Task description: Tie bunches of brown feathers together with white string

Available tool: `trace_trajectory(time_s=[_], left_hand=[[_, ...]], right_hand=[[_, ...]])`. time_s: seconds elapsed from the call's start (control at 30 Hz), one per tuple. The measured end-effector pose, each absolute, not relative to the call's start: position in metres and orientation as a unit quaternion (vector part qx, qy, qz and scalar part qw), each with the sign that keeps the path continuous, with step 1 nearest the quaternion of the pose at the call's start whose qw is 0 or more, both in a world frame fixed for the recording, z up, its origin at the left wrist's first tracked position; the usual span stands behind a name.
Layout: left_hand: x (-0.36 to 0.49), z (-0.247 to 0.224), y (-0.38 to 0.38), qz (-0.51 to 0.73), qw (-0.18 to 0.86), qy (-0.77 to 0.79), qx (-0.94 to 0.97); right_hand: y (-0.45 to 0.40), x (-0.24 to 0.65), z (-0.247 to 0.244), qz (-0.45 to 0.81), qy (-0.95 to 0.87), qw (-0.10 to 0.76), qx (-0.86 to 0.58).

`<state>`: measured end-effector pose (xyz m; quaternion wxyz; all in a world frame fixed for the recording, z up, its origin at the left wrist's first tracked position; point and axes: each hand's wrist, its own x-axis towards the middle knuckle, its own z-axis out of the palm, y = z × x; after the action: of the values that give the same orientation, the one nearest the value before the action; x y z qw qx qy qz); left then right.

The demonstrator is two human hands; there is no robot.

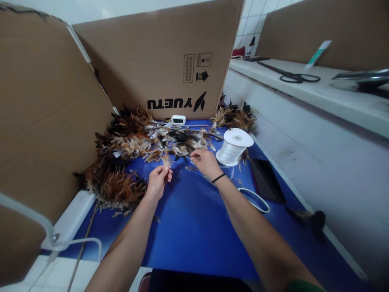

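Observation:
My left hand [159,180] is closed in a pinch on a small light-brown feather [166,159], which points up from the fingertips. To its right, my right hand [205,162] has its fingers pressed together at the edge of a loose pile of black, white and brown feathers [179,140]. What the right fingers hold, if anything, is too small to make out. A white spool [232,152] wound with white ribbon stands just beyond the right hand. Thin, clear-looking strands lie on the blue table [194,227] under the right wrist.
Bushy feather bundles [117,186] line the left side, and another bundle [235,117] sits at the back right. A small white digital display [178,120] stands before a cardboard panel [158,52]. A dark tablet [267,180] and a white ring [255,200] lie right. Scissors [293,76] rest on a ledge.

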<state>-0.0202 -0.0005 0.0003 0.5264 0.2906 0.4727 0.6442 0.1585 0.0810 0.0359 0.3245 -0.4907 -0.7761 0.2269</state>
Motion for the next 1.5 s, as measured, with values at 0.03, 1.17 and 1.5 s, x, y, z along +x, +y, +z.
trace_trajectory(time_s=[0.03,1.17,1.5], left_hand=[[-0.021,0.000,-0.001,0.647,0.527,0.467,0.293],[-0.011,0.006,-0.008,0.589,0.588,0.459,0.310],[-0.005,0.006,-0.008,0.548,0.606,0.469,0.336]], right_hand=[[0.081,0.153,0.036,0.196,-0.795,0.295,-0.493],[0.039,0.153,0.022,0.657,-0.443,0.457,-0.404],[0.038,0.152,0.023,0.632,-0.443,0.495,-0.399]])
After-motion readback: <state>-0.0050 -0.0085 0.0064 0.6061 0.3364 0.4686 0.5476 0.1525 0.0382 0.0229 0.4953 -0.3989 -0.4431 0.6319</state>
